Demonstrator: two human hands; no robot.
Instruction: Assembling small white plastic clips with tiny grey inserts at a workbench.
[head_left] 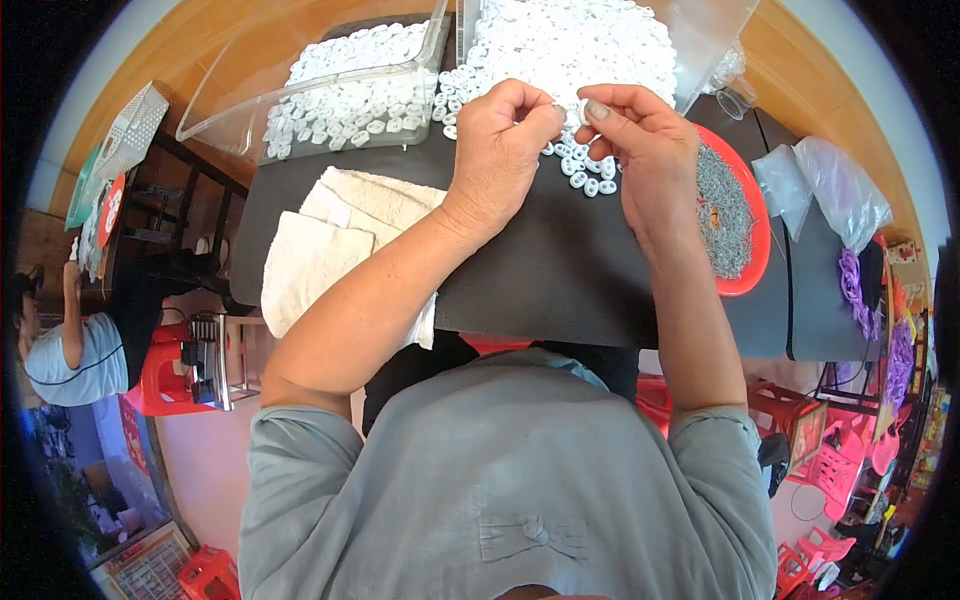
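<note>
White oval pieces (592,187) are lying on the black table (550,285); your right hand (655,150) is pinching one, your left hand (497,145) is pinching tightly, contents unclear; pink chairs (838,475) are standing rightward.

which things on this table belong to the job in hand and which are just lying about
Seemingly part of the job:
- small white piece pinched in the right hand
- loose white two-holed pieces on the table
- heaped white pieces beyond the hands
- red basin of small grey metallic pieces

Apparently just lying about:
- cream cloths
- clear plastic bags
- purple bundle
</note>
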